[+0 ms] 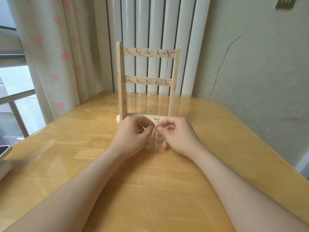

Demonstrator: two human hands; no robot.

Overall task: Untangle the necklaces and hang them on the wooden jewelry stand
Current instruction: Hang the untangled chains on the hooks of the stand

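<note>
I read left hand (132,132) and right hand (177,133), both pinching one held necklace (155,133) between them, one wooden stand (122,81) just beyond, ten hooks (137,51), one hung necklace (156,118).

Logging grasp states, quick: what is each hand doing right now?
Left hand: pinching the thin necklace chain.
Right hand: pinching the same chain.

- Stand (148,81) upright on table (83,164), behind both hands.
- Necklace (161,87) hangs on stand's upper right hooks.
- Curtain (50,56) left, behind table.
</note>
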